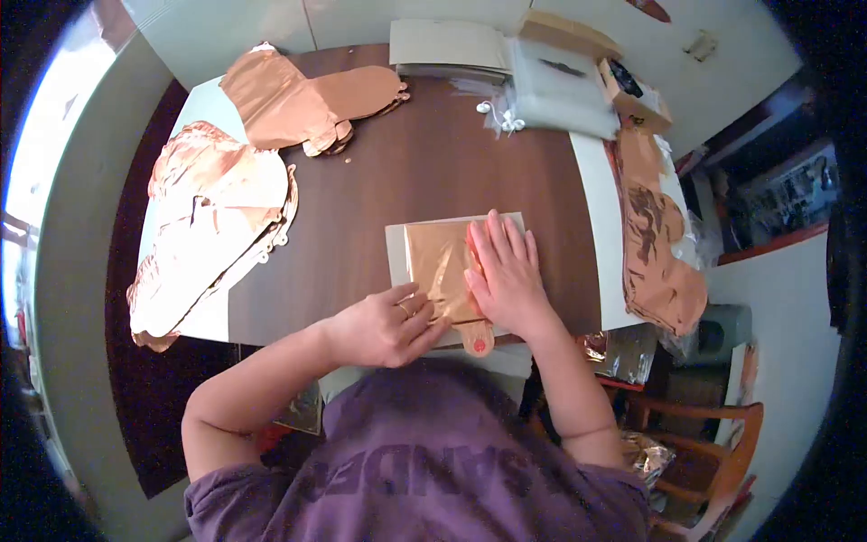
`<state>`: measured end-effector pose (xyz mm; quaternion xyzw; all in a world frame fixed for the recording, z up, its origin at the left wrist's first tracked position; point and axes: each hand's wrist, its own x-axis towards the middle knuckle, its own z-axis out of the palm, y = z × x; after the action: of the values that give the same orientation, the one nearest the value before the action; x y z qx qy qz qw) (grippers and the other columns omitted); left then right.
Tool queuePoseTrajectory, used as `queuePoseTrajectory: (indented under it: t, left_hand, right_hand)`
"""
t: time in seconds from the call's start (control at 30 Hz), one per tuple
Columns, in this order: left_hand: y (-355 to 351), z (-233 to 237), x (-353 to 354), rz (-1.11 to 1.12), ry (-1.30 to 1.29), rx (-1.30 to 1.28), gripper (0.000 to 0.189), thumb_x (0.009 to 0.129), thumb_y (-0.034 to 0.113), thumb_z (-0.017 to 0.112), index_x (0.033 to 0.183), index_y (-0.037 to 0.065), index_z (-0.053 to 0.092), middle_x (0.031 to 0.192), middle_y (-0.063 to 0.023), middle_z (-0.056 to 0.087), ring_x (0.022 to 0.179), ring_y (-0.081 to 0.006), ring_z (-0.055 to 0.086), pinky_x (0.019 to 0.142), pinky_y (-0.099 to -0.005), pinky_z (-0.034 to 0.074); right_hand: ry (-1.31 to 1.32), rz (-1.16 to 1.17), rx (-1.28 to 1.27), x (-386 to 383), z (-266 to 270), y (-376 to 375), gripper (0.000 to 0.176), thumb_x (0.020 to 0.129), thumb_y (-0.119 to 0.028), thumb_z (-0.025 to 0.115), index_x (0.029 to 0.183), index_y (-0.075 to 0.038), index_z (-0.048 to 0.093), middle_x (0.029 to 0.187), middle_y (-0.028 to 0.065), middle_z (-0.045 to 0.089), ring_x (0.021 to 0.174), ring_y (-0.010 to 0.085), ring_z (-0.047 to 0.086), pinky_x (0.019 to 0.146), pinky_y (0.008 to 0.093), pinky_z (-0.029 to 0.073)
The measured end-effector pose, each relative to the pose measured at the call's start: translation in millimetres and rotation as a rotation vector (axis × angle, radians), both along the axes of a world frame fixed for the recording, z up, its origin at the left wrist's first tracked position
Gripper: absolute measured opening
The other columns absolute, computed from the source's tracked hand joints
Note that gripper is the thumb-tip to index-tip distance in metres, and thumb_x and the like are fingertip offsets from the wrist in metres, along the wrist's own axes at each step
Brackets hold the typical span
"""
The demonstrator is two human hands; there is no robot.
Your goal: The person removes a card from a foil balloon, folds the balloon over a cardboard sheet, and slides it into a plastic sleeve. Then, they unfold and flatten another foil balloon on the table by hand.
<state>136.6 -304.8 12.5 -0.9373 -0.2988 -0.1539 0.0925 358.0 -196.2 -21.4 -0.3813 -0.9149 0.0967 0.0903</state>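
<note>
A folded copper-coloured foil sheet (435,253) lies on a pale flat card (396,248) near the front edge of the brown table. My right hand (508,278) rests flat on the foil's right side, its fingers stretched out and pointing away from me. Against the foil's lower left part is my left hand (388,327), its fingers curled and pressed together at the foil; what they pinch is too small to make out. A rounded tab with a red mark (479,341) sticks out below the foil, between both hands.
Copper foil shapes lie stacked at the left (212,217) and back left (312,99) of the table (452,163). At the back are pale cards (450,45), clear plastic bags (564,95) and an open box (637,99). More foil (655,235) hangs at the right; a wooden chair (736,452) stands lower right.
</note>
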Motion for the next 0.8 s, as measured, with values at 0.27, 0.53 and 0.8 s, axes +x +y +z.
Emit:
queuePoseTrajectory:
  t: [0.27, 0.53, 0.8]
  left_hand:
    - [0.9, -4.5, 8.1, 0.022, -0.019, -0.073, 0.047, 0.077, 0.021, 0.061, 0.120, 0.001, 0.062, 0.109, -0.0174, 0.067, 0.102, -0.0315, 0.067, 0.093, -0.0459, 0.054]
    - [4.0, -39.6, 0.4, 0.271, -0.251, -0.163, 0.058, 0.068, 0.021, 0.069, 0.122, 0.000, 0.061, 0.129, -0.0187, 0.059, 0.119, -0.0368, 0.058, 0.104, -0.0496, 0.046]
    - [2.2, -33.0, 1.4, 0.308, -0.300, -0.215, 0.055, 0.069, 0.020, 0.070, 0.121, 0.002, 0.062, 0.130, -0.0173, 0.059, 0.121, -0.0350, 0.057, 0.104, -0.0500, 0.045]
  right_hand:
    - [0.006, 0.027, -0.028, 2.6, 6.6, 1.7, 0.064, 0.094, -0.034, 0.052, 0.150, -0.008, 0.035, 0.158, 0.0203, 0.024, 0.145, 0.0400, 0.023, 0.118, 0.0579, 0.012]
    - [0.542, -0.075, -0.190, -3.7, 23.8, 62.7, 0.036, 0.088, -0.022, 0.067, 0.119, -0.002, 0.062, 0.115, 0.0194, 0.064, 0.107, 0.0347, 0.062, 0.093, 0.0446, 0.049]
    - [0.182, -0.224, 0.201, -90.2, 23.7, 227.4, 0.016, 0.082, -0.023, 0.068, 0.088, -0.009, 0.073, 0.103, 0.0138, 0.065, 0.099, 0.0342, 0.062, 0.087, 0.0451, 0.049]
